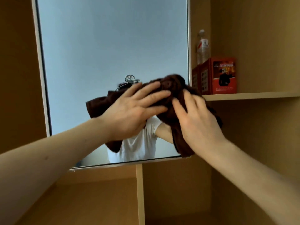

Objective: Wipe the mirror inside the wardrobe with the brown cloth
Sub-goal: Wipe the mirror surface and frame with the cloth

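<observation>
The mirror (105, 46) stands at the far left of the wardrobe (259, 38), tilted in this view, with a thin pale frame. The cloth (173, 85) lies bunched against the lower right part of the glass, near the right edge. One end trails left and another hangs down to the bottom frame.

The left hand (129, 114) presses flat on the cloth, its fingers (151, 96) straight and spread. The right hand (199, 125) is just beside it on the right. Its fingers (180, 106) are bent into the bunched folds and grip the cloth, which hangs below the palm.

The glass reflects a white shirt and an arm under the hands.

Right of the mirror, a shelf (251, 95) holds a red box (222, 75), with a clear bottle (203, 46) behind it.
</observation>
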{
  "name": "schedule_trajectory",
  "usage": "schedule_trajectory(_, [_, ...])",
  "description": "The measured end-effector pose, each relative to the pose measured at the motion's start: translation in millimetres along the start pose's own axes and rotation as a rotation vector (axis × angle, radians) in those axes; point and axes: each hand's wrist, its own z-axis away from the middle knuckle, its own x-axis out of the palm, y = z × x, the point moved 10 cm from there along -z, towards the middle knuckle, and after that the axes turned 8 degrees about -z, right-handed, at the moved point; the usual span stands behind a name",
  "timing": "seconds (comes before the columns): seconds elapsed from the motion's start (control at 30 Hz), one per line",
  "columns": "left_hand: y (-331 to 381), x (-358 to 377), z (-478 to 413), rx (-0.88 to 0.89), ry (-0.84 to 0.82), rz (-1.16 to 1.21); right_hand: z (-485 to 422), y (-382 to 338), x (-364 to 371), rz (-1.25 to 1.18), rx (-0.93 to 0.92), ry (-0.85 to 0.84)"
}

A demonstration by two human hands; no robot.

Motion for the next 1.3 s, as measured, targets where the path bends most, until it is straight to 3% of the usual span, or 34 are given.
schedule_trajectory(0.33, [88,40,73,0.244,-0.123,-0.003,112,-27,52,-0.190,0.062,-0.336])
schedule_trajectory(0.43, [74,35,71,0.258,-0.132,-0.038,83,-24,33,-0.234,-0.015,-0.279])
schedule_trajectory(0.57, [7,9,41,0.087,-0.087,-0.125,-5,-20,-7,-0.217,-0.091,-0.082])
schedule_trajectory(0.67, [-59,-14,16,-0.058,-0.064,-0.192,-78,-18,-32,-0.255,-0.074,0.064])
schedule_trajectory(0.8, [-93,-21,14,-0.181,-0.077,-0.136,-114,-23,-32,-0.318,-0.005,0.115])
schedule_trajectory(1.03, [-35,0,58,-0.069,-0.059,-0.106,-30,-45,11,-0.302,-0.084,0.154])
schedule_trajectory(1.3, [73,37,143,0.194,-0.222,-0.049,96,-81,53,-0.439,-0.201,-0.096])
